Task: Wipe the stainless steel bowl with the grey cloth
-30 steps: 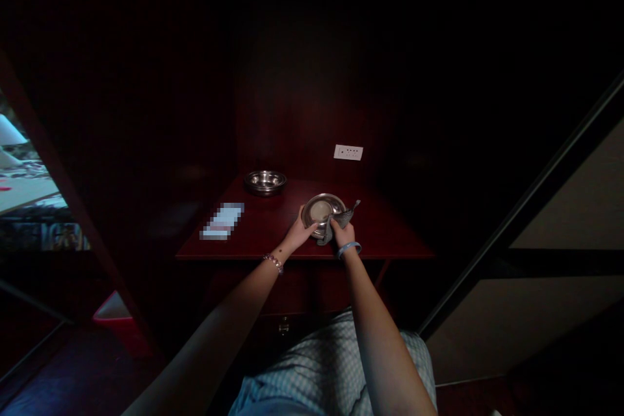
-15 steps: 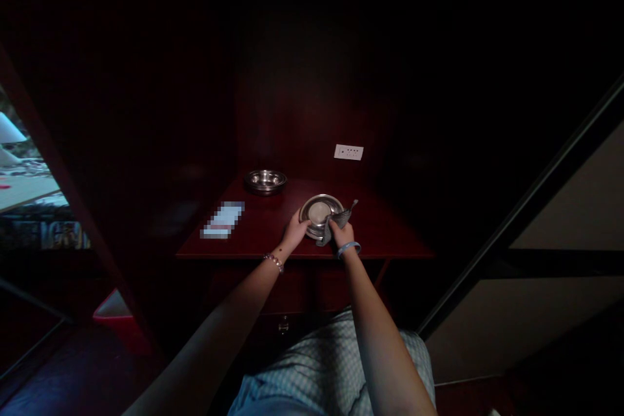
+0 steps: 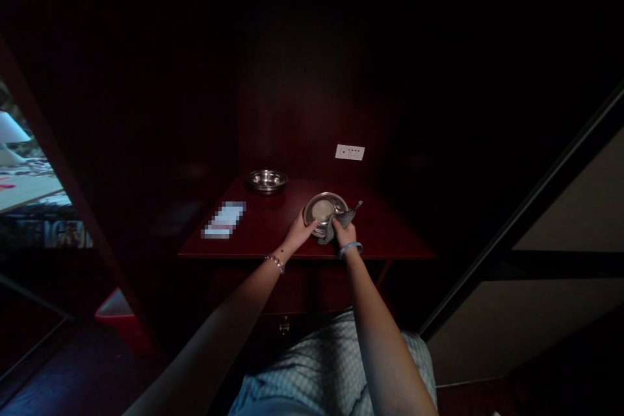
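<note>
A shiny metal bowl (image 3: 322, 210), round and shallow, is tilted toward me above the desk's front part. My left hand (image 3: 301, 231) grips its left rim, thumb on the inner side. In my right hand (image 3: 344, 231) is a grey cloth (image 3: 336, 224), pressed against the bowl's lower right side; the fingers behind it are hidden. Farther back on the left, more metal bowls (image 3: 266, 182) seem stacked on the desk, though how many I cannot tell.
The dark red desk (image 3: 273, 234) has a pixelated flat item (image 3: 224, 220) on its left. A white socket plate (image 3: 350, 152) is on the back wall. Below left stands a red bin (image 3: 124, 322). A drawer knob (image 3: 284, 325) shows under the desk, and dark panels flank both sides.
The held bowl and both hands have shifted slightly to the right, and the bowl's tilt differs a little. The cloth has moved slightly along with my right hand.
</note>
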`<state>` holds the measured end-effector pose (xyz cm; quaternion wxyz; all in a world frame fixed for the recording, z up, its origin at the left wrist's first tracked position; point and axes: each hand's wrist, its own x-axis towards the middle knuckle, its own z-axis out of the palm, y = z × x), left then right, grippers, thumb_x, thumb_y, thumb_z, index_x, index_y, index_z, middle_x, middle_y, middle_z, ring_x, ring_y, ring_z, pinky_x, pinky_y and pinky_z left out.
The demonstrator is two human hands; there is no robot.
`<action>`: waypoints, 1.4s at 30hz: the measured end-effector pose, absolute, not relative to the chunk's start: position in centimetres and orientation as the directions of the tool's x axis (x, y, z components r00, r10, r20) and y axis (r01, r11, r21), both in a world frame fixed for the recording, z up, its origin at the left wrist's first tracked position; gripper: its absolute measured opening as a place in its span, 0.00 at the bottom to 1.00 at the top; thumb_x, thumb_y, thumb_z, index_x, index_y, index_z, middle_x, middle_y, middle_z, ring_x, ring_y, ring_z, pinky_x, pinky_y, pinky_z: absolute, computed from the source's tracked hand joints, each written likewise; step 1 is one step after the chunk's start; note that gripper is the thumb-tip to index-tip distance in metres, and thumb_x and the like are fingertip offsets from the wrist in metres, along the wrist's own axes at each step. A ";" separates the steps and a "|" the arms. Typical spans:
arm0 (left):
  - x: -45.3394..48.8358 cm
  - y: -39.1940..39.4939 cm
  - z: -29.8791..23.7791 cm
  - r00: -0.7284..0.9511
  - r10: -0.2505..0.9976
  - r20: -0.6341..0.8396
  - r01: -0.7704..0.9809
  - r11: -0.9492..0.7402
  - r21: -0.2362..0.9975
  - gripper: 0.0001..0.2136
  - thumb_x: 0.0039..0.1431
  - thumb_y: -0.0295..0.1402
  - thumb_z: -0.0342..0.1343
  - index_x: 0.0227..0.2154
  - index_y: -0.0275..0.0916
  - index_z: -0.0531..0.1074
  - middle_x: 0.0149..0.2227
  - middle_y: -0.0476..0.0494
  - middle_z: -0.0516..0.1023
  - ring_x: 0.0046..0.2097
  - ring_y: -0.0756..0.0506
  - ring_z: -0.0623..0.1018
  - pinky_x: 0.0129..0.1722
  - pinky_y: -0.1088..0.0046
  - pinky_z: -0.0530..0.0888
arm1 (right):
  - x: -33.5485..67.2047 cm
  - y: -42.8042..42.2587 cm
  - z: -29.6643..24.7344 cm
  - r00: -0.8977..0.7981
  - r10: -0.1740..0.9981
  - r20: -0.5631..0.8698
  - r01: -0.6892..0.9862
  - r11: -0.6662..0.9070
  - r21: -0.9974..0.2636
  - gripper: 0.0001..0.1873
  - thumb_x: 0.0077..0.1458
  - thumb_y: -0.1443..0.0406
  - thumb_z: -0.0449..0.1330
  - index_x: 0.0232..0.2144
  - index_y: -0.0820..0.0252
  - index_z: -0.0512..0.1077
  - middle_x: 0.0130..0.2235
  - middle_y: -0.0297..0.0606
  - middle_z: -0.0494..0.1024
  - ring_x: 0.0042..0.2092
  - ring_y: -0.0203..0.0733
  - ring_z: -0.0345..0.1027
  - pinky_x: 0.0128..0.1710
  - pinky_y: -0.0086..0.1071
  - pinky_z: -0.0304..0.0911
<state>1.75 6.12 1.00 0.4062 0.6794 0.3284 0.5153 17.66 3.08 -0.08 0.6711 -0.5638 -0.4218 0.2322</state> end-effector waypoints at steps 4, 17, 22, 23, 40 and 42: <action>1.8 6.1 0.9 0.316 0.841 0.440 0.069 -0.483 0.873 0.17 0.49 0.29 0.57 0.44 0.33 0.69 0.45 0.37 0.76 0.47 0.43 0.75 0.51 0.66 0.69 | 17.8 3.2 -0.3 0.546 0.782 0.300 0.169 0.248 -0.954 0.17 0.40 0.58 0.62 0.31 0.64 0.75 0.36 0.44 0.80 0.40 0.48 0.74 0.40 0.35 0.67; 2.1 6.3 1.0 0.284 0.883 0.374 0.073 -0.409 0.910 0.13 0.49 0.22 0.52 0.39 0.33 0.72 0.43 0.39 0.78 0.47 0.43 0.76 0.52 0.66 0.68 | 17.9 3.4 -0.5 0.534 0.780 0.327 0.202 0.258 -0.945 0.17 0.40 0.56 0.62 0.30 0.63 0.75 0.34 0.42 0.80 0.39 0.48 0.74 0.40 0.35 0.67; 2.0 6.0 1.5 0.282 0.886 0.367 0.039 -0.393 0.919 0.13 0.49 0.21 0.52 0.38 0.33 0.72 0.43 0.40 0.78 0.46 0.44 0.76 0.52 0.68 0.68 | 17.8 3.5 -0.6 0.546 0.776 0.317 0.193 0.252 -0.948 0.17 0.40 0.56 0.62 0.31 0.63 0.75 0.35 0.43 0.80 0.40 0.48 0.74 0.40 0.35 0.67; 2.0 6.0 1.5 0.282 0.888 0.363 0.038 -0.388 0.921 0.12 0.48 0.21 0.52 0.38 0.33 0.72 0.43 0.40 0.78 0.46 0.45 0.76 0.52 0.68 0.68 | 17.8 3.5 -0.6 0.546 0.776 0.316 0.194 0.250 -0.949 0.18 0.40 0.56 0.62 0.31 0.63 0.75 0.36 0.43 0.80 0.41 0.48 0.74 0.40 0.35 0.67; 2.2 6.5 1.2 0.201 0.940 0.276 0.041 -0.289 0.956 0.10 0.45 0.22 0.54 0.33 0.33 0.74 0.37 0.40 0.80 0.40 0.43 0.78 0.45 0.67 0.72 | 17.6 3.1 -0.3 0.534 0.782 0.322 0.214 0.244 -0.946 0.17 0.40 0.57 0.62 0.30 0.64 0.75 0.34 0.43 0.80 0.39 0.46 0.74 0.39 0.33 0.66; 2.2 6.5 1.2 0.207 0.937 0.281 0.036 -0.295 0.955 0.09 0.45 0.22 0.53 0.32 0.32 0.73 0.37 0.40 0.80 0.40 0.43 0.78 0.44 0.67 0.72 | 17.6 3.2 -0.4 0.532 0.782 0.325 0.234 0.233 -0.944 0.17 0.40 0.56 0.62 0.30 0.64 0.75 0.34 0.43 0.80 0.39 0.47 0.74 0.39 0.34 0.66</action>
